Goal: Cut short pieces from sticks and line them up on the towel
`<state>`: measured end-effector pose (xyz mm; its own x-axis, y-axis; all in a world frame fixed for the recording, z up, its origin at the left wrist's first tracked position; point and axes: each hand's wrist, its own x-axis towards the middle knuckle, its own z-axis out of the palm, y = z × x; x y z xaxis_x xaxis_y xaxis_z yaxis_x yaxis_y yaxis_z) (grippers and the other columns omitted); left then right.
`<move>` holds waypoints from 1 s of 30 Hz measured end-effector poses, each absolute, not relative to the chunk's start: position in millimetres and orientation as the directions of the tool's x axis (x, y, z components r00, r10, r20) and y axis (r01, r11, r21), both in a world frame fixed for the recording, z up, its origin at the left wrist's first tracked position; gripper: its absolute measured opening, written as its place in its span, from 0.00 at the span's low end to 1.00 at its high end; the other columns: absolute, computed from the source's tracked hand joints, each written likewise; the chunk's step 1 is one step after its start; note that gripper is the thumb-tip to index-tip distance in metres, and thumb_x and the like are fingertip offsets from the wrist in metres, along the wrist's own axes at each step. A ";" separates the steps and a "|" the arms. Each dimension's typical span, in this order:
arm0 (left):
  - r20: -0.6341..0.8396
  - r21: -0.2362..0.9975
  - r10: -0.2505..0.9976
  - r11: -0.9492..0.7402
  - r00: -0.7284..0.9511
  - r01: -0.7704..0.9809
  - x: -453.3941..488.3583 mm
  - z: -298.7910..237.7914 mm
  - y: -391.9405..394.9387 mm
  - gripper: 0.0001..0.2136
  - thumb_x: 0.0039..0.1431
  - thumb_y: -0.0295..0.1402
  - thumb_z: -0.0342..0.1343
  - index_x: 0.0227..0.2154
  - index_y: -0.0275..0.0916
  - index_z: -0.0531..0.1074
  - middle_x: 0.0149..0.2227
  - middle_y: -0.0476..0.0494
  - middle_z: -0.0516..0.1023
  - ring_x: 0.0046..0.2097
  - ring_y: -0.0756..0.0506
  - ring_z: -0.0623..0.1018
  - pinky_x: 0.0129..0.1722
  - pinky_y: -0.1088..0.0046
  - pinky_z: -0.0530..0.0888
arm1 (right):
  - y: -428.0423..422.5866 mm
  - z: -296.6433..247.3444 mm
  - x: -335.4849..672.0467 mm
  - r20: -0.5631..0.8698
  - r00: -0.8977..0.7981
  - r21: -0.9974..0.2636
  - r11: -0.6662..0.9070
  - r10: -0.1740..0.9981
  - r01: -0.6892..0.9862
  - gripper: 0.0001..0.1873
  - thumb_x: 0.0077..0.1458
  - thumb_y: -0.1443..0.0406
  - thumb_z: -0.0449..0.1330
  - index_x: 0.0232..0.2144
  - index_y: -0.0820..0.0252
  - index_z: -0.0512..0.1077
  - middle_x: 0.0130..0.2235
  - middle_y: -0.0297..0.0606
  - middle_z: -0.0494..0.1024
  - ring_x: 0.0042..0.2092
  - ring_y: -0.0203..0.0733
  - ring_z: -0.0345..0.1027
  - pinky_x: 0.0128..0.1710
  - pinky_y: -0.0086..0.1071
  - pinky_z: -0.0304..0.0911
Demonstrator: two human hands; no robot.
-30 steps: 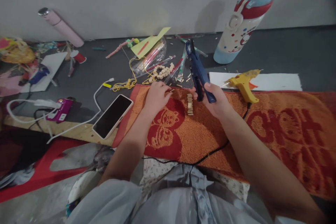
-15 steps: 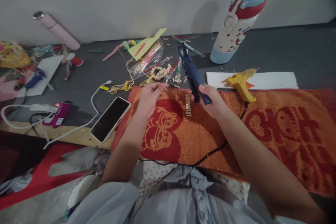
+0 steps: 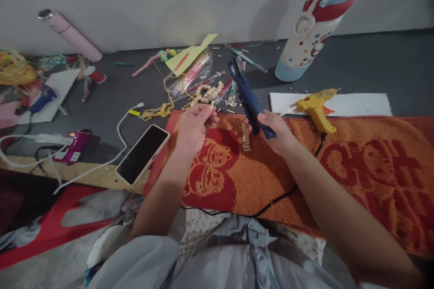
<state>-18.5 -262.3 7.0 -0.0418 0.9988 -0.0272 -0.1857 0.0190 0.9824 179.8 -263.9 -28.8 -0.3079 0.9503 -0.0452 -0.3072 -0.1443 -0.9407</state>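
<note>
My right hand (image 3: 276, 130) grips the handles of dark blue cutting pliers (image 3: 247, 95), whose jaws point away from me over the table. My left hand (image 3: 195, 124) hovers just above the orange and red towel (image 3: 356, 162) with its fingertips pinched on a small pale stick piece (image 3: 213, 104). Between the two hands a short row of cut wooden stick pieces (image 3: 245, 136) lies on the towel. A string of pale beads or stick bits (image 3: 207, 93) sits just beyond my left hand.
A yellow glue gun (image 3: 315, 109) rests on a white board (image 3: 356, 104) to the right, its black cord running back toward me. A blue and white water bottle (image 3: 313, 27) stands behind. A phone (image 3: 145, 150), white cable, yellow cord (image 3: 159, 109), straws in a clear bag and craft clutter lie to the left.
My left hand has lifted off the towel and turned palm up, pinching a small piece. The pliers in my right hand have shifted slightly left.
</note>
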 end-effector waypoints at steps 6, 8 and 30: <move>0.312 0.940 0.925 -0.268 -0.219 0.209 -14.5 6.0 -270.7 0.08 0.47 0.35 0.61 0.28 0.37 0.71 0.27 0.49 0.75 0.27 0.54 0.75 0.29 0.79 0.74 | -264.3 -28.9 179.8 -0.058 -0.317 -0.945 -0.154 0.947 -0.288 0.16 0.46 0.51 0.60 0.27 0.57 0.70 0.27 0.34 0.68 0.27 0.35 0.61 0.26 0.30 0.59; 0.396 0.893 0.891 -0.318 -0.220 0.317 -14.1 5.3 -272.4 0.06 0.48 0.32 0.60 0.28 0.37 0.71 0.29 0.49 0.75 0.28 0.54 0.75 0.30 0.79 0.75 | -264.8 -28.2 179.6 -0.057 -0.315 -0.938 -0.159 0.947 -0.309 0.16 0.46 0.51 0.61 0.28 0.58 0.69 0.28 0.34 0.69 0.27 0.35 0.61 0.26 0.30 0.59; 0.148 0.214 0.842 -0.539 0.518 0.815 -27.2 2.6 -268.5 0.13 0.56 0.23 0.44 0.40 0.39 0.71 0.39 0.41 0.73 0.40 0.45 0.73 0.41 0.68 0.69 | -265.1 -26.8 179.9 -0.037 -0.315 -0.952 -0.130 0.948 -0.278 0.16 0.47 0.51 0.59 0.27 0.58 0.70 0.26 0.33 0.67 0.26 0.34 0.60 0.27 0.30 0.58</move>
